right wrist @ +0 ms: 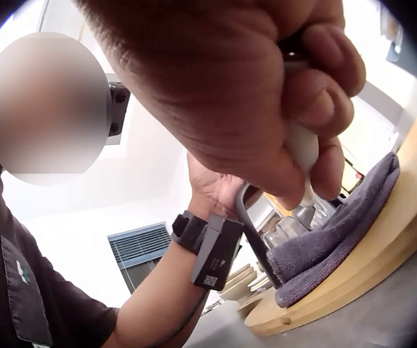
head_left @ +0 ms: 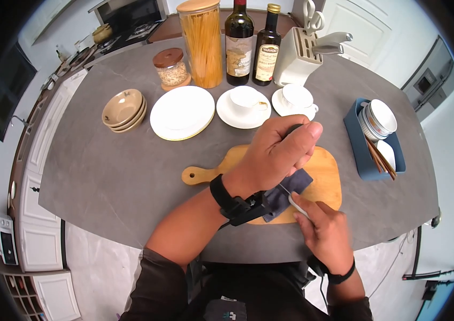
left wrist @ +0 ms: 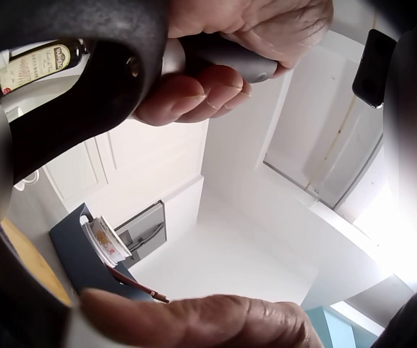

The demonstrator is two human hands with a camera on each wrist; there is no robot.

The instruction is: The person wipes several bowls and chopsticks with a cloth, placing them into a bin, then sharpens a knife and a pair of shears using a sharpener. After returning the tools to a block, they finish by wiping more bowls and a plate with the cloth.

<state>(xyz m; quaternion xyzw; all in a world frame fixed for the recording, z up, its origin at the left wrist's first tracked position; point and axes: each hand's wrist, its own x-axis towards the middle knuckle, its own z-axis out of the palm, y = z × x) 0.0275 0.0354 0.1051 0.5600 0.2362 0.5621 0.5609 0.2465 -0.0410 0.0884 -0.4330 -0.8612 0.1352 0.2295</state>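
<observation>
My left hand [head_left: 277, 152] grips a tool with a dark looped handle [left wrist: 230, 58], which looks like a knife sharpener. Its curved bar [right wrist: 250, 217] reaches down to a folded grey towel [head_left: 303, 181]. That towel lies on a wooden cutting board [head_left: 328, 171]. From the right, my right hand [head_left: 326, 232] holds a knife [head_left: 297, 206] by its pale handle, the thumb and forefinger near the blade end. The blade points left over the towel and passes beneath my left hand, which hides its far part in the head view.
Behind the board stand white plates [head_left: 182, 113], two cups on saucers and stacked tan bowls [head_left: 123, 109]. A pasta jar [head_left: 201, 48], two dark bottles and a knife block [head_left: 297, 59] line the back. At right sits a blue bin [head_left: 363, 155] with bowls and chopsticks.
</observation>
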